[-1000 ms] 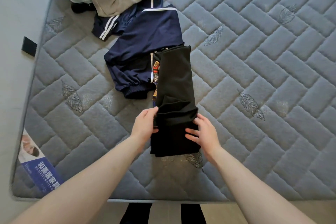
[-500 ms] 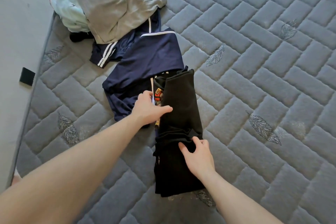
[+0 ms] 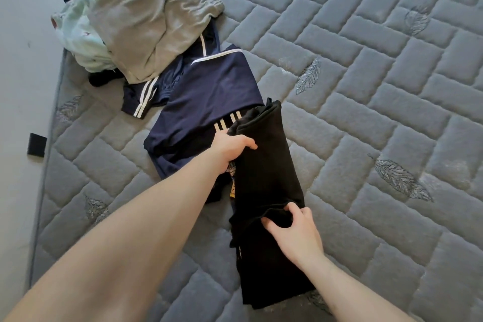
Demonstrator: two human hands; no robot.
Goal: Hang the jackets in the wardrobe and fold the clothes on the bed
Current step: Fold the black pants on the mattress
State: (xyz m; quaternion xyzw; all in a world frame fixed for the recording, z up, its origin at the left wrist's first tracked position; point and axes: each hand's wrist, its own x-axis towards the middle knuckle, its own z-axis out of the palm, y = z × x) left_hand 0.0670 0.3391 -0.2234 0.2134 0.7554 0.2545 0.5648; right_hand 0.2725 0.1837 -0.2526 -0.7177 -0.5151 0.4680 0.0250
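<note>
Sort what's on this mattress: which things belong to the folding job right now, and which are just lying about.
In hand: black garment, gripped by left hand and right hand.
Lying about: navy striped garment, grey garment, mint garment, all on the mattress.

Folded garment: on the bed, overlapping the tracksuit's right edge.
Tracksuit: left of and behind the folded garment.
Clothes pile: behind the tracksuit, partly on it.

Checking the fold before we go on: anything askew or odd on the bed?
The long black garment lies partly over the navy white-striped garment, and a crumpled grey and mint pile overhangs the quilted grey mattress edge.
</note>
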